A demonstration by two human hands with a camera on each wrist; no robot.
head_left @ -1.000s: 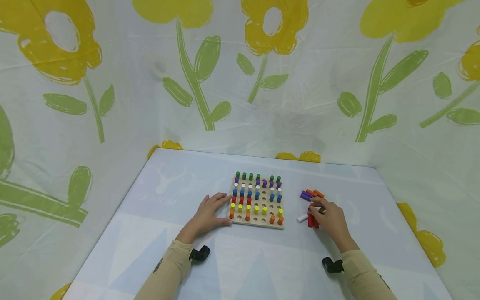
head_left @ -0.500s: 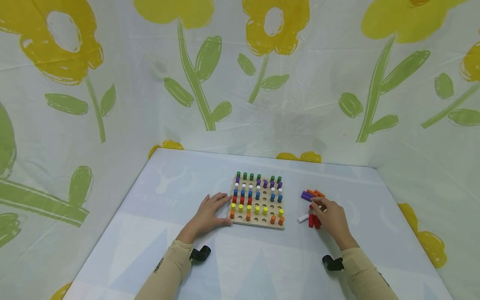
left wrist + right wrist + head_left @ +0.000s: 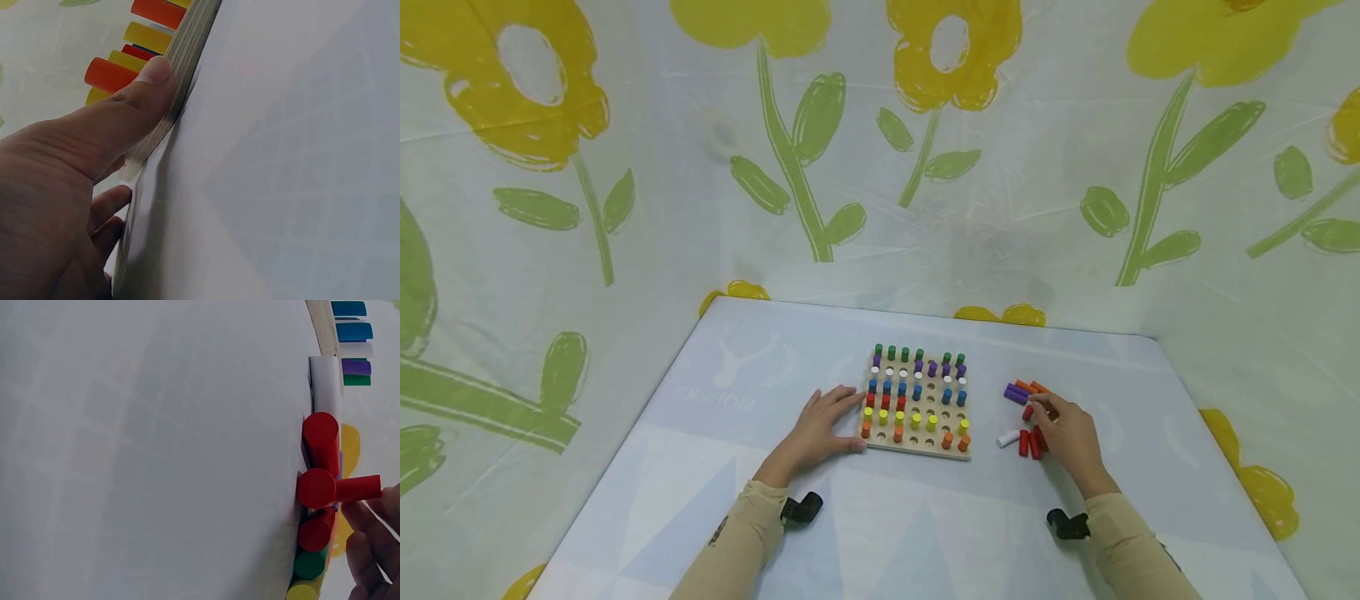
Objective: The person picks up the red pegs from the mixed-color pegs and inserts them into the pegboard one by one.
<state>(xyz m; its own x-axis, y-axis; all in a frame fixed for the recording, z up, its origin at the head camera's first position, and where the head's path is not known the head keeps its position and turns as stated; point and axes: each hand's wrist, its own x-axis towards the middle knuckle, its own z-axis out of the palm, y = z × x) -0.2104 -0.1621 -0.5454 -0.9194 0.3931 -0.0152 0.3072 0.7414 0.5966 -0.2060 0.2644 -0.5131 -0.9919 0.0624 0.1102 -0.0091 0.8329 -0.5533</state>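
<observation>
My left hand (image 3: 812, 429) rests at the near left corner of the wooden pegboard (image 3: 917, 452). Its thumb (image 3: 147, 81) touches the front edge, and its straight fingers reach along the left side. To the right of the board, my right hand (image 3: 1071, 435) pinches a red peg (image 3: 357, 489) between thumb and fingertips. Beneath and beside it lie several red pegs (image 3: 1024, 443), with a white peg (image 3: 1008, 438) to their left. A green peg (image 3: 310, 565) and a yellow peg (image 3: 303, 590) lie there too, hidden under the hand in the head view.
Coloured pegs stand in rows on the board, among them green pegs (image 3: 906, 354) at the back and yellow pegs (image 3: 916, 420) near the front; some holes are bare. Beyond my right hand lie purple pegs (image 3: 1017, 394) and orange pegs (image 3: 1039, 387). Flower-print sheets surround the table.
The red peg in my right fingertips now shows more of its length, as the hand has shifted slightly to the right. My left hand stays at the board.
</observation>
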